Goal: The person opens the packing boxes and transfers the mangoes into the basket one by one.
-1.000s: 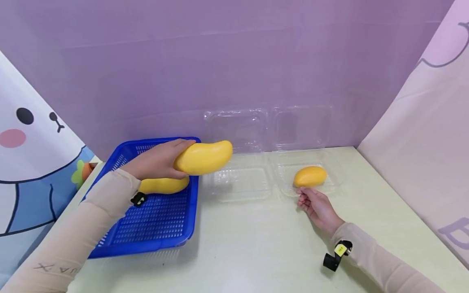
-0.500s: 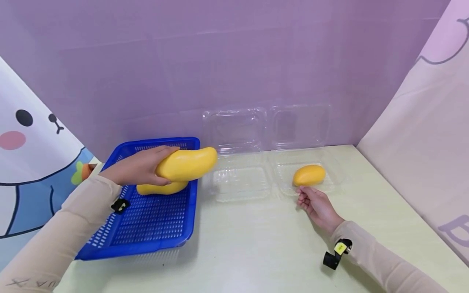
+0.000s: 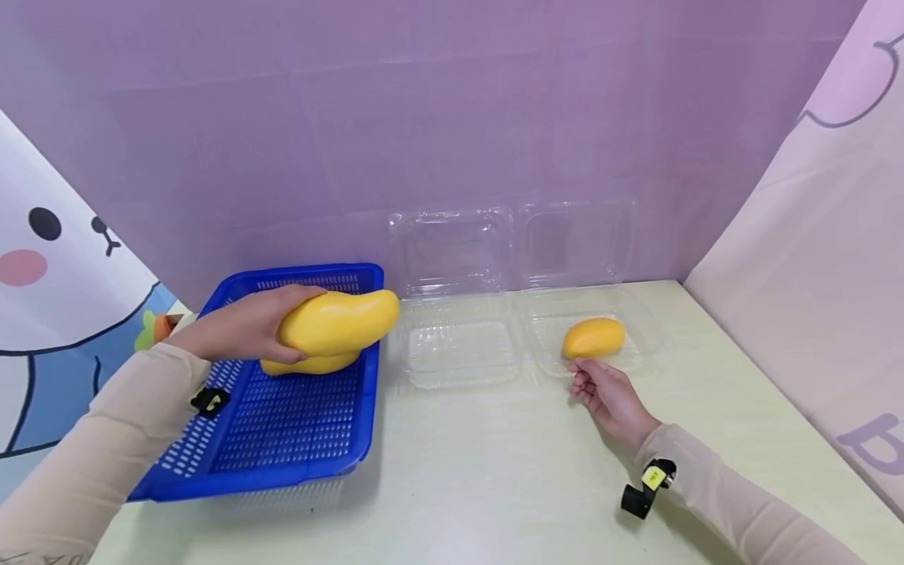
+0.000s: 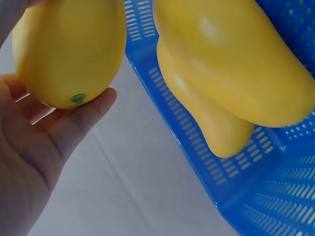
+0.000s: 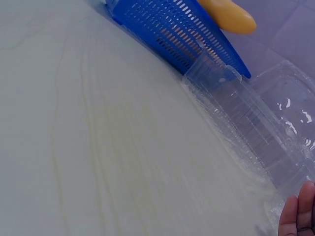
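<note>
My left hand (image 3: 254, 326) grips a large yellow mango (image 3: 339, 322) from its left end, above the blue basket (image 3: 363, 428). In the left wrist view, the gripped mango (image 4: 69, 54) shows a green stem spot. Two more mangoes lie in the basket there, a bigger one (image 4: 236, 64) over a slimmer one (image 4: 211, 118); in the head view my hand and its mango partly cover them. My right hand (image 3: 614, 400) pinches the front rim of the right clear plastic container (image 3: 636, 357), just below a smaller orange-yellow mango (image 3: 593, 338) lying in it.
Left of that container stands another clear plastic container (image 3: 462, 353), beside the basket. Both raised lids, the left lid (image 3: 455, 255) and right lid (image 3: 579, 247), lean against the purple backdrop (image 3: 452, 118). A pale tabletop (image 3: 459, 471) spreads in front; printed cloths hang at both sides.
My left hand has moved left and slightly down with its mango, from beside the left container to over the basket. My right hand and the smaller mango have stayed in place.
</note>
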Demonstrator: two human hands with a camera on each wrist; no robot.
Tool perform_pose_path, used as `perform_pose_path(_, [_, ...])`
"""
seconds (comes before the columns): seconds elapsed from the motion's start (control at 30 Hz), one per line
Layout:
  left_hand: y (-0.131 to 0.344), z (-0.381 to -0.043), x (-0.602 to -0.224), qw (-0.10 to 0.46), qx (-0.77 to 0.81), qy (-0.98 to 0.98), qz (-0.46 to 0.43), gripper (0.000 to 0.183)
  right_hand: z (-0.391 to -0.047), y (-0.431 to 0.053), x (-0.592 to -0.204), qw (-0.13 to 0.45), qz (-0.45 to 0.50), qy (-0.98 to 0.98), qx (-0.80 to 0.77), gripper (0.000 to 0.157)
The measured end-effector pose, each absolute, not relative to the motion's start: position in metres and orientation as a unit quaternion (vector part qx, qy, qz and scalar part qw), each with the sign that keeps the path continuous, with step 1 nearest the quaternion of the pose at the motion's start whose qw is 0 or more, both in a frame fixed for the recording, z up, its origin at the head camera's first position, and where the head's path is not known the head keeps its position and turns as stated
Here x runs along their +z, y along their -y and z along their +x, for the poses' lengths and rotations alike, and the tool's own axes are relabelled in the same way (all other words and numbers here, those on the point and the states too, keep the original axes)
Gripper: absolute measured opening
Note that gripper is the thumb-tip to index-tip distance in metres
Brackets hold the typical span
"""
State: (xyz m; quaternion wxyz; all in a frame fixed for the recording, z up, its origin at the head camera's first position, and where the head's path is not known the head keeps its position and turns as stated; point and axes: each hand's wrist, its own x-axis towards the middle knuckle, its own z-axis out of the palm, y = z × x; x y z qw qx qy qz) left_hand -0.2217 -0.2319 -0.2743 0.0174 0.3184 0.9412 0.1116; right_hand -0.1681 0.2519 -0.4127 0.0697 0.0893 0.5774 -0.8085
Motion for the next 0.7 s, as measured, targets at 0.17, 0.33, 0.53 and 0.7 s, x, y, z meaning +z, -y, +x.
perform_pose_path(0.17, [0.242,-0.219,-0.275,0.021,0.107,-0.943,0.314,0.084,-0.169,-0.251,-0.414,0.071,0.093,-0.581,-0.805,0.034])
perform_pose_path(0.33, [0.250,-0.217,-0.276,0.023,0.117,-0.943,0.311,0.085,-0.169,-0.250,-0.413,0.071,0.092,-0.583,-0.804,0.034])
perform_pose_path(0.53, [0.257,-0.212,-0.275,0.027,0.117,-0.947,0.298,0.087,-0.169,-0.249,-0.411,0.074,0.094,-0.580,-0.806,0.034])
perform_pose_path(0.7, [0.263,-0.212,-0.277,0.029,0.119,-0.948,0.295,0.086,-0.168,-0.248,-0.411,0.074,0.093,-0.581,-0.805,0.034])
